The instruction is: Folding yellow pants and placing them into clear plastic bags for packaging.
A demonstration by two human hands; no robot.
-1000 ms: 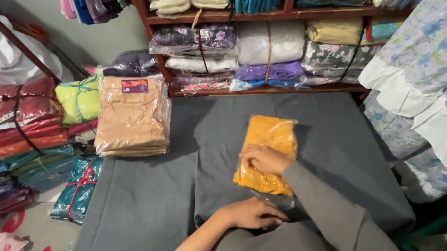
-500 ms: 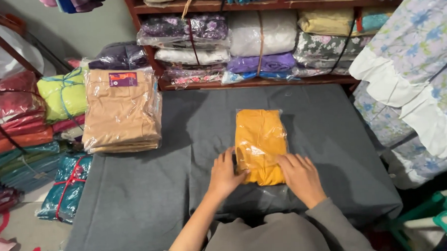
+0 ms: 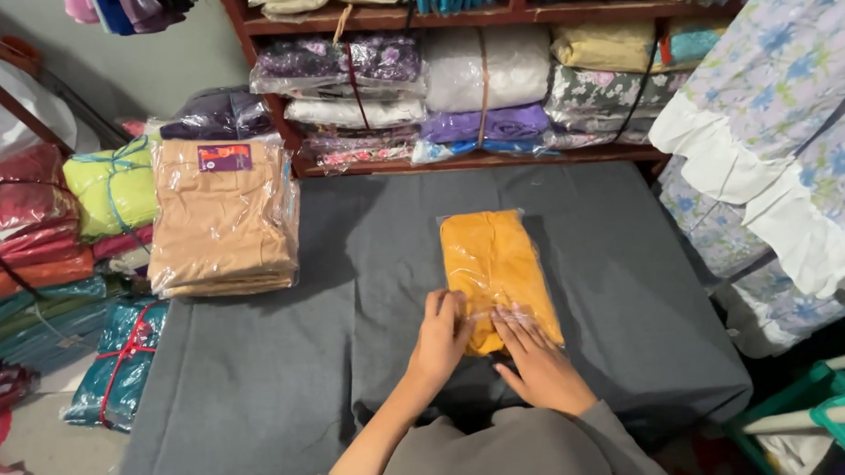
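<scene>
Head: orange packet (image 3: 495,263) lengthwise, away.

Both forearms reach forward from the bottom edge, converging. The left hand (image 3: 442,338) lies palm down with fingers together, angled slightly right. The right hand (image 3: 536,359) lies flat beside it, fingers spread, pointing up-left.

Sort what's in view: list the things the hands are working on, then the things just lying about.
In hand:
left hand
right hand
bagged yellow garment
grey cloth beneath

Lying about:
tan packet stack
shelf bundles
teal bundle
floral fabric
</scene>
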